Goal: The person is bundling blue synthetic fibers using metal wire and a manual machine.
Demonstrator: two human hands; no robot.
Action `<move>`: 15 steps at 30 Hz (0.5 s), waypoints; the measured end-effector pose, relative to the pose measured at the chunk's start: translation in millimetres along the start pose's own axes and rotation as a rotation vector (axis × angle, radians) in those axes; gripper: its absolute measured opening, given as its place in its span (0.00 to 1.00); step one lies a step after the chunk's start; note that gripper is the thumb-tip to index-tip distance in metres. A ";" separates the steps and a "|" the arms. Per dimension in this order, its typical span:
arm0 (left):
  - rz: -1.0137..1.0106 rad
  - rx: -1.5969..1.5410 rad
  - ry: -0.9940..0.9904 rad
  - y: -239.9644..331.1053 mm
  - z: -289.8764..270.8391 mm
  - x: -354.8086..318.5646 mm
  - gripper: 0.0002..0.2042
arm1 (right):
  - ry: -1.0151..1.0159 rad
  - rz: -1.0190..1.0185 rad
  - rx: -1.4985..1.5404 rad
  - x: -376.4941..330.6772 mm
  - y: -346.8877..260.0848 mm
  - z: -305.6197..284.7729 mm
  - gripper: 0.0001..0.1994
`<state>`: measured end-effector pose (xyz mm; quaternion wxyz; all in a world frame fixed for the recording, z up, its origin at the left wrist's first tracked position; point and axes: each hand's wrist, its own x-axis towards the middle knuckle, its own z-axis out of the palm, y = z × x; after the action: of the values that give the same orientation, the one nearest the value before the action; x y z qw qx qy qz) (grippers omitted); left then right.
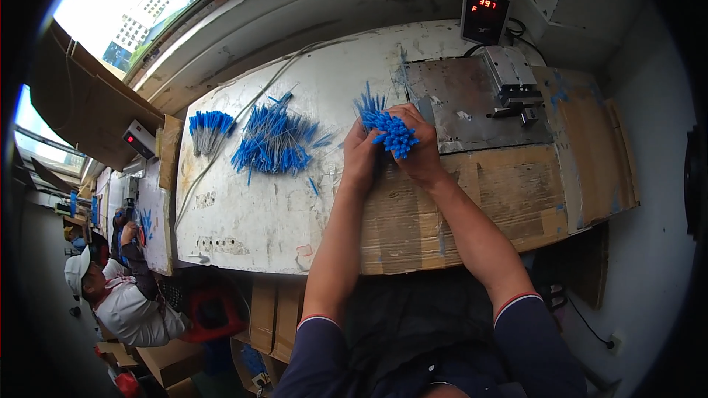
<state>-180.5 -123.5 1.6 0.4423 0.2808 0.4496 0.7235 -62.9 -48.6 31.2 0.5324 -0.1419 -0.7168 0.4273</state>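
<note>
Both my hands close round one thick bundle of thin rods with blue ends (397, 136), held over the table just in front of me. My left hand (360, 155) wraps the bundle's left side; my right hand (422, 149) grips it from the right. The blue tips nearest me form a tight round cluster, and more blue ends stick out beyond my hands. To the left on the white table lies a loose heap of similar blue-ended wire-like pieces (273, 140). Further left is a smaller, fanned pile (210, 131) of the same kind.
A metal clamp-like device (512, 85) sits on a metal plate (457, 107) at the right, with a red-lit display box (487, 9) behind it. Flattened cardboard (487, 203) covers the table's near right. A cable (258, 92) crosses the table. Another person (122, 298) works at far left.
</note>
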 end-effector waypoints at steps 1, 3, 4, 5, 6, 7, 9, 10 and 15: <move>0.011 0.065 -0.007 -0.7 -0.7 0.4 0.12 | 0.001 -0.081 -0.048 2.0 0.0 0.5 0.16; -0.007 0.007 0.006 -4.2 -7.8 2.8 0.12 | -0.047 -0.102 -0.074 2.8 3.9 1.6 0.16; -0.031 -0.040 0.013 -5.5 -11.0 3.8 0.13 | -0.081 -0.119 -0.097 3.4 5.4 1.4 0.16; -0.025 -0.050 0.018 -4.3 -12.1 3.8 0.13 | -0.093 -0.122 -0.099 4.4 4.9 0.8 0.16; -0.063 -0.081 0.006 -2.4 -13.6 3.6 0.13 | -0.116 -0.135 -0.111 5.3 3.9 0.4 0.16; -0.100 -0.112 -0.006 -0.7 -14.6 3.2 0.14 | -0.139 -0.148 -0.122 6.1 2.8 0.5 0.16; -0.078 -0.108 -0.021 0.5 -16.5 2.0 0.15 | -0.169 -0.178 -0.148 6.2 1.8 1.5 0.15; -0.064 -0.094 -0.041 1.1 -17.5 1.1 0.16 | -0.185 -0.203 -0.174 6.7 1.6 2.5 0.15; -0.074 -0.092 -0.044 12.0 -7.5 -2.1 0.16 | -0.195 -0.278 -0.216 10.6 -0.9 -1.0 0.13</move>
<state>-190.3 -130.8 9.1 0.4909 0.2595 0.4161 0.7201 -65.9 -41.6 38.7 0.4961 -0.0561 -0.8193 0.2821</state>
